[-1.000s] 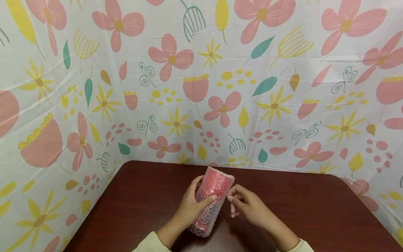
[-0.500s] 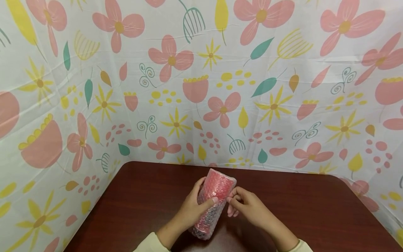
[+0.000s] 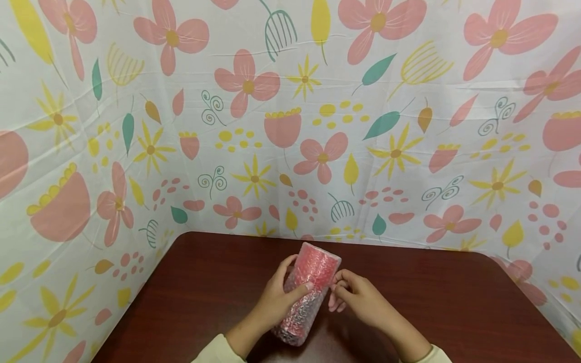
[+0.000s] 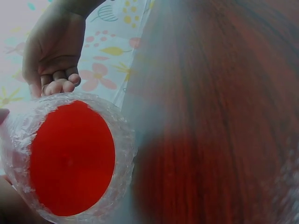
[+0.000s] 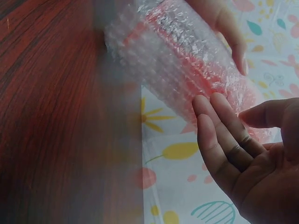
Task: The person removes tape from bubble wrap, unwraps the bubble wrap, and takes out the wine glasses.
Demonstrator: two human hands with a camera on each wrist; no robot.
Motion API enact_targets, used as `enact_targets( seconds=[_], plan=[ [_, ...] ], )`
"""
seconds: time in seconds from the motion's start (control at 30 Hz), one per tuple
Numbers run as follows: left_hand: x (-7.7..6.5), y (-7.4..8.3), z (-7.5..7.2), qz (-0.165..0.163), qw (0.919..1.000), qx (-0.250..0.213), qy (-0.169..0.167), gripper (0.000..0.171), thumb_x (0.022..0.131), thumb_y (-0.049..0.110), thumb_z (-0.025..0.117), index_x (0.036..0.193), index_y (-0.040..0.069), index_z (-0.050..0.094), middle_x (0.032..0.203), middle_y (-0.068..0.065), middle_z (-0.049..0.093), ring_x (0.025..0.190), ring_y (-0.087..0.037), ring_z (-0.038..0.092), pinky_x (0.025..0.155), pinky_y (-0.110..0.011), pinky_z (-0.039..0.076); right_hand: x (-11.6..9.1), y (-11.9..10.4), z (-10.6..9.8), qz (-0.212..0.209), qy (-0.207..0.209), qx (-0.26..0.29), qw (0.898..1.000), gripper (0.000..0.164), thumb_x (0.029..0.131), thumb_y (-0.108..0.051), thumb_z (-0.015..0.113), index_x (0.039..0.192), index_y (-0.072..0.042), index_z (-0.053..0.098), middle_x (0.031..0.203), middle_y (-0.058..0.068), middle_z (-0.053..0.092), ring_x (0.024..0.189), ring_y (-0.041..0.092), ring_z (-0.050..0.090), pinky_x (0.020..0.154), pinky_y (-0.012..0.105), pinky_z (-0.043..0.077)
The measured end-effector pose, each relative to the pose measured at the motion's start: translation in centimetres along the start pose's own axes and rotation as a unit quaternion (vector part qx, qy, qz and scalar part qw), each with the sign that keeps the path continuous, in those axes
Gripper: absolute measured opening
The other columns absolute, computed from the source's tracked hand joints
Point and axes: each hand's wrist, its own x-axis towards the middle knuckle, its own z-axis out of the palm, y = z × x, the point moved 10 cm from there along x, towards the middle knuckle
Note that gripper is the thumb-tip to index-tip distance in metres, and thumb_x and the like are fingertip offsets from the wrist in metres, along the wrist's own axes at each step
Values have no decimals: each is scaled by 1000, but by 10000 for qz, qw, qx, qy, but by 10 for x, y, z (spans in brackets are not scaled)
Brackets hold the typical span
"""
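A red cylinder wrapped in clear bubble wrap (image 3: pixel 313 267) stands tilted over the front middle of the table, its lower part showing greyish markings. My left hand (image 3: pixel 277 297) grips it from the left, thumb across its front and fingers behind. In the left wrist view the cylinder's flat, round red end (image 4: pixel 72 158) shows, with wrap around its rim. My right hand (image 3: pixel 358 297) is at the right side, thumb and forefinger pinching at the edge of the bubble wrap (image 5: pixel 219 70). Its other fingers (image 5: pixel 219 135) are loosely bent below the wrap.
The dark red-brown wooden table (image 3: pixel 209 282) has rounded far corners. Behind it and on the left hangs a white sheet (image 3: pixel 290 166) printed with flowers and leaves. Light sleeves (image 3: pixel 220 350) show at the bottom edge.
The wrapped cylinder has shifted slightly right and toward the person. My right hand's lower fingers have curled in a little, while its fingertips stay by the wrap's right edge.
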Motion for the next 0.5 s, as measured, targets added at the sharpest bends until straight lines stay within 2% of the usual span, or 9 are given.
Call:
enact_targets(
  seconds=[0.33, 0.5],
  plan=[
    [0, 2, -3, 34, 9997, 97, 230, 77, 90, 44, 74, 154, 33, 33, 135, -7, 55, 109, -20, 61, 86, -35, 54, 0, 1, 3, -101, -337, 395, 9986, 24, 108, -14, 46, 117, 8, 47, 92, 21, 70, 80, 28, 74, 67, 39, 60],
    [0, 3, -4, 37, 9995, 157, 280, 78, 89, 45, 75, 154, 34, 33, 138, -7, 54, 111, -21, 61, 87, -35, 54, -1, 3, 3, -10, -312, 154, 9994, 26, 107, -21, 50, 113, 4, 51, 90, 18, 71, 73, 27, 73, 62, 39, 59]
  ],
)
